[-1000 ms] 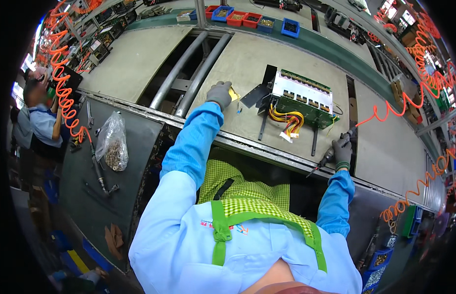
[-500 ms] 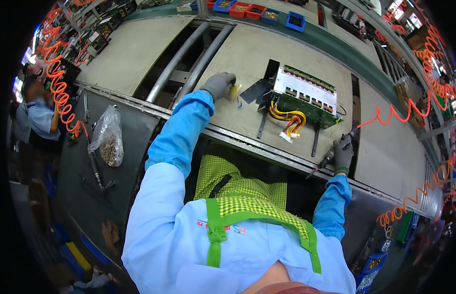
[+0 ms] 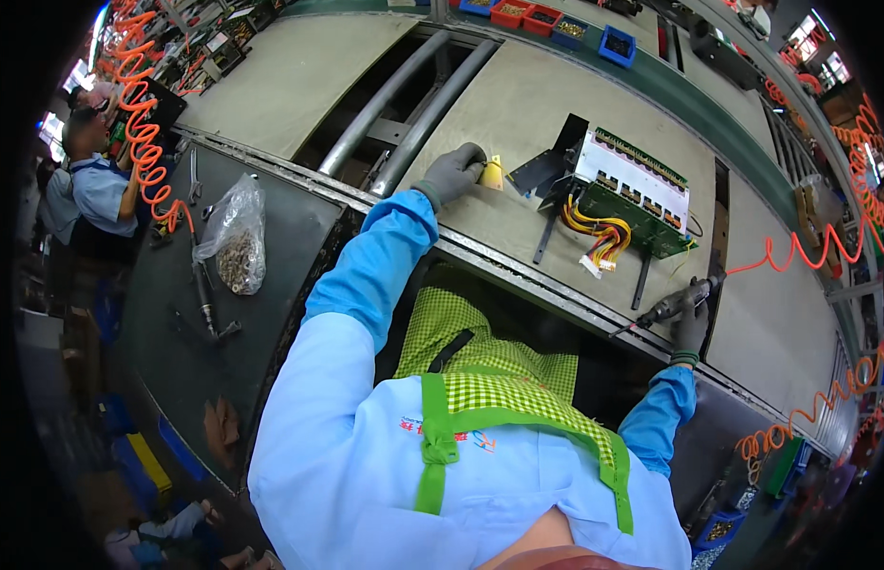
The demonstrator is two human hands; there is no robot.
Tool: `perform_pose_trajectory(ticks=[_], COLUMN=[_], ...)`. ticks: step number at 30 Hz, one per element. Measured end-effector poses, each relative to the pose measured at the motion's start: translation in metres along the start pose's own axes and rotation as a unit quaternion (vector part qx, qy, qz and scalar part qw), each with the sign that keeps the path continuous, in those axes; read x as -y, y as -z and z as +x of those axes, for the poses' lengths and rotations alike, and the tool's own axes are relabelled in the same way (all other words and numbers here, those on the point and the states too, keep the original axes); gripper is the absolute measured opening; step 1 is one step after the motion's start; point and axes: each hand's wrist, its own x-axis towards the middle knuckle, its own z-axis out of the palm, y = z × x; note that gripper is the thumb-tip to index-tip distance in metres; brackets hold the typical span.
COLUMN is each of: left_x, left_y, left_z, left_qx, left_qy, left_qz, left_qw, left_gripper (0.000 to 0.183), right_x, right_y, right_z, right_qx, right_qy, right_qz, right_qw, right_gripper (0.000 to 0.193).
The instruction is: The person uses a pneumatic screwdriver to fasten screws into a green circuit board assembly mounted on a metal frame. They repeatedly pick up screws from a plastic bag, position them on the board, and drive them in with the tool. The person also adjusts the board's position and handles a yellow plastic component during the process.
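Observation:
My left hand [image 3: 449, 177], in a grey glove, is closed with its fingertips at a small yellow tag-like piece [image 3: 493, 174], which it seems to pinch. My right hand [image 3: 690, 329], gloved too, grips a dark air screwdriver [image 3: 672, 304]; its bit points left over the bench's front edge. Between the hands, farther back, sits an electronic assembly [image 3: 632, 180] with a silver plate and green circuit boards. A bundle of yellow, red and dark wires [image 3: 598, 233] with white connectors hangs off its near side. Black flat panels [image 3: 546, 166] stick out at its left.
At left, a dark side table [image 3: 166, 313] carries a clear bag of small metal parts [image 3: 237, 256], a wrench [image 3: 195, 176] and another air tool [image 3: 204, 294]. Metal rollers [image 3: 385, 104] fill a gap. Small bins [image 3: 567, 33] line the back. Orange coiled hoses [image 3: 138, 85] hang around; a person [image 3: 100, 180] sits far left.
The whole view has shifted, moving the scene rightward. The yellow piece has turned more upright at my left fingertips. My right hand has raised the screwdriver slightly, its bit tilting less steeply.

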Motion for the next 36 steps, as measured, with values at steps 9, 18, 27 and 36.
perform_pose_trajectory(ticks=[9,18,27,36], left_x=[0.011,-0.022,-0.027,-0.073], left_y=[-0.015,0.012,0.035,0.117], left_z=[-0.023,-0.060,-0.106,-0.181], left_qx=[-0.029,-0.023,-0.103,-0.419], left_qy=[-0.028,0.167,0.145,-0.012], left_qz=[-0.119,-0.462,-0.533,-0.278], left_qw=[0.992,0.871,0.827,0.864], left_gripper=[0.033,0.037,0.027,0.015], right_x=[-0.012,-0.011,0.089,0.136], right_y=[0.000,0.003,-0.027,-0.112], right_z=[-0.015,-0.023,-0.072,-0.140], right_qx=[-0.025,-0.075,-0.206,0.084], right_qy=[-0.034,-0.034,0.229,0.414], right_qz=[0.134,0.140,0.234,0.171], right_qw=[0.990,0.987,0.922,0.890], right_gripper=[0.042,0.048,0.052,0.047])
